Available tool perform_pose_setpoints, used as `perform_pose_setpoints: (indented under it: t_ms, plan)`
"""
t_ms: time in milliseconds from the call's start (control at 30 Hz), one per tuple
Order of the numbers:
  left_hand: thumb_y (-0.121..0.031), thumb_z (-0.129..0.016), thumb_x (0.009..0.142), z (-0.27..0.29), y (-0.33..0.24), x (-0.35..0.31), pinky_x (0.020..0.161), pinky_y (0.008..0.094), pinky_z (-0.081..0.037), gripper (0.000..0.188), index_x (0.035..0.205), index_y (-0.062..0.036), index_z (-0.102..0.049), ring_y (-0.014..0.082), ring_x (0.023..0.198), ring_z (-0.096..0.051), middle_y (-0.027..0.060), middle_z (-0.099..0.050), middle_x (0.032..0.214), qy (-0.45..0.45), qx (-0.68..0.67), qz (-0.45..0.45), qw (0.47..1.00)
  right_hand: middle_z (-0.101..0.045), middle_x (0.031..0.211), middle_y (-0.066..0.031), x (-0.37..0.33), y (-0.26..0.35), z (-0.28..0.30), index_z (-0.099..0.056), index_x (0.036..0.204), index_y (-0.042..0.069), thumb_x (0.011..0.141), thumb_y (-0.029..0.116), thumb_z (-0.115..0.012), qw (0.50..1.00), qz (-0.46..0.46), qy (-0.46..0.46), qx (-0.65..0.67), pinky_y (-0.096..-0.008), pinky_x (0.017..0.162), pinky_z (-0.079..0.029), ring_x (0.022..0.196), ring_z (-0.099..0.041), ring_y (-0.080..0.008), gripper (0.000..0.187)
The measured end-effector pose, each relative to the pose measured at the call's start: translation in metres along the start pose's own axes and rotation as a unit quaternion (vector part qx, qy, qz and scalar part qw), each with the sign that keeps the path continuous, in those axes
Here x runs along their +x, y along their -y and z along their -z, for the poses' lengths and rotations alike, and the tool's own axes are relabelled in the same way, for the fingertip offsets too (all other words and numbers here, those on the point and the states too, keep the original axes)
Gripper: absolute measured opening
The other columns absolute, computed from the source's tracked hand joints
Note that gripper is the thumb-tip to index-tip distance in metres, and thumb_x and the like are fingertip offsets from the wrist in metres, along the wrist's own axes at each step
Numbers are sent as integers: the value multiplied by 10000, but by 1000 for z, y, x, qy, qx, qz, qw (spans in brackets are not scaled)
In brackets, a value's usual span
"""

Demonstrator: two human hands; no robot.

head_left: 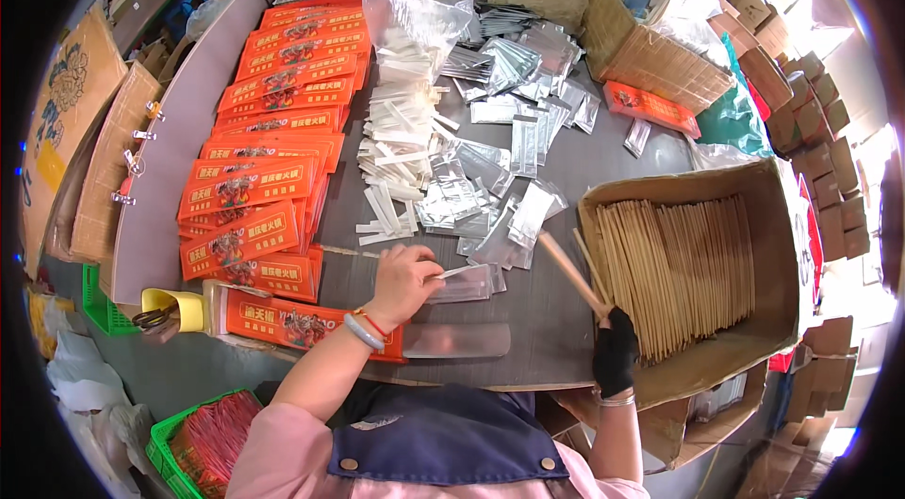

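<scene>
My left hand (405,280), bare with a bracelet at the wrist, pinches the end of a thin white strip (458,269) between thumb and fingers. Under that strip lie a few clear flat packets (464,285). My right hand (615,348), in a black glove with bare fingertips, grips the lower end of a pair of wooden chopsticks (571,271), which slant up to the left. Below my left wrist, a red printed sleeve (283,318) lies at the table's front edge, with a clear film end (457,341) reaching to the right.
Red sleeves (259,180) are stacked in overlapping rows at left. White strips (401,127) and silver packets (523,136) heap mid-table. A cardboard box (787,263) of chopsticks stands at right. A yellow holder (191,310) with scissors sits at the left front corner.
</scene>
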State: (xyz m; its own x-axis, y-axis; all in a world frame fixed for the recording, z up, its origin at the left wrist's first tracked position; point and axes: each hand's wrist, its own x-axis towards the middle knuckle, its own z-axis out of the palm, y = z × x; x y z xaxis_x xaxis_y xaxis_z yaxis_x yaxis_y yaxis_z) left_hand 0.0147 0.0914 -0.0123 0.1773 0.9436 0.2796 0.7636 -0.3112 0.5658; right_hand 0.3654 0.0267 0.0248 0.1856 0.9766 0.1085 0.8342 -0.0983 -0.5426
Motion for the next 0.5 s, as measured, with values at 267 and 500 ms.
perform_pose_setpoints:
  t_ms: [267,500]
  plan:
    - [-266,-817,680,20,-23,-44,864,396,-416,230,852,-139,-731,246,957,-560,18,-643,998,260,-119,58,956,-597,806,-129,-6,34,-7,-691,1101,105,909,114,-608,979,99,171,48,-394,689,-484,758,-601,-307,210]
    - [-298,-874,572,48,-11,-92,957,444,-415,649,1145,-76,-665,303,1075,-505,60,-602,1099,151,30,30,988,-581,762,-128,-13,34,-39,-712,1088,165,831,189,-698,927,247,277,-55,-431,645,-480,734,-599,-325,258]
